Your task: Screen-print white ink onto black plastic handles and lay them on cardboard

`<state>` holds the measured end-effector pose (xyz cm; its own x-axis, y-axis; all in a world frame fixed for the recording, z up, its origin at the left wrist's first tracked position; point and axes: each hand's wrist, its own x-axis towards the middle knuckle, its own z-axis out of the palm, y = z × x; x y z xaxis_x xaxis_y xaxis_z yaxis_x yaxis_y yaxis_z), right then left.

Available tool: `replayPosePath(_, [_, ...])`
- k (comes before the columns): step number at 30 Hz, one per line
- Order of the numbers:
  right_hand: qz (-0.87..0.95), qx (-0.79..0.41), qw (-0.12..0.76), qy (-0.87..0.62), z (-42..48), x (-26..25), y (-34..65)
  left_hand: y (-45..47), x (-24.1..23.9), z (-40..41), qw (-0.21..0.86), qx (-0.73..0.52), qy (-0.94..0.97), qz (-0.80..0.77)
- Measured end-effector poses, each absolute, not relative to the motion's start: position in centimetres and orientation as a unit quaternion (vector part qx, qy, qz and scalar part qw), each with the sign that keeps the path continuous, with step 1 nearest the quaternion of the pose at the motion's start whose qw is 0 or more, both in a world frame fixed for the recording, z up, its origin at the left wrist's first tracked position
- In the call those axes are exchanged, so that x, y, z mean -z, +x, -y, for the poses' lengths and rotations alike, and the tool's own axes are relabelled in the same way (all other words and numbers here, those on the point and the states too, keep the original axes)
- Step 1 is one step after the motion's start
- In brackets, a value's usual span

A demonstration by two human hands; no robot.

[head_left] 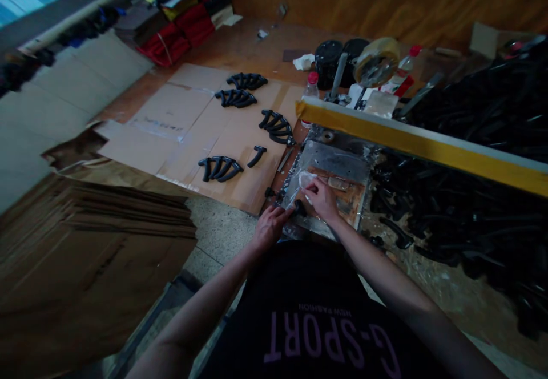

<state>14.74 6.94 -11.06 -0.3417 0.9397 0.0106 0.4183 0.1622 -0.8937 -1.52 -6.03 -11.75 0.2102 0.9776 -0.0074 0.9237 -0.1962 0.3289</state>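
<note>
My right hand [323, 198] pinches a crumpled white cloth or tissue [306, 180] above the work plate. Just left of it, my left hand [271, 226] has its fingers closed on a dark curved handle-like part [300, 208], most of which is hidden or lost in shadow. Both hands are at the near edge of a grey metal plate [336, 159], whose brown, stained area lies to the right. A small black knob [269, 192] sits at the plate's left side.
Groups of black curved handles [220, 168] lie on flat cardboard [180, 111] to the left. More black handles [471, 219] are heaped at right, below a yellow-taped bar [419, 145]. A tape roll [377, 62] and bottle [311, 85] stand behind. Stacked cardboard [107, 253] is at lower left.
</note>
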Motion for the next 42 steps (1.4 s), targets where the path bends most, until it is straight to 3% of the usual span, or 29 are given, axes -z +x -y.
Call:
replayPosePath(7, [0.422,-0.657,0.387,-0.490,-4.6,8.1,21.0,-1.0,10.7,6.0,0.153,-0.174,0.735,-0.637])
replayPosePath(11, [0.313,-0.704,0.430,-0.471,-3.6,6.4,24.0,0.0,9.3,5.3,0.163,-0.215,0.745,-0.611])
replayPosePath(18, [0.237,-0.649,0.516,-0.507,-3.4,6.2,30.2,4.8,7.9,1.8,0.190,-0.242,0.784,-0.539])
replayPosePath(24, [0.194,-0.503,0.648,-0.538,-4.2,5.8,35.8,13.5,6.9,-3.4,0.247,-0.262,0.840,-0.407])
replayPosePath(27, [0.183,-0.425,0.691,-0.555,-4.5,6.1,37.2,13.2,7.1,-6.0,0.245,-0.279,0.850,-0.373])
replayPosePath(31, [0.163,-0.431,0.684,-0.566,-4.0,6.5,36.7,4.7,8.2,-8.1,0.191,-0.235,0.731,-0.612])
replayPosePath(37, [0.168,-0.492,0.643,-0.563,-3.9,6.3,32.7,-8.6,10.6,-10.3,0.138,-0.236,0.585,-0.764])
replayPosePath(39, [0.161,-0.529,0.636,-0.538,-4.0,5.7,31.2,-8.9,10.6,-9.9,0.180,-0.244,0.548,-0.780])
replayPosePath(42, [0.164,-0.602,0.606,-0.494,-4.0,4.5,28.5,-4.9,9.3,-7.9,0.374,-0.314,0.522,-0.700])
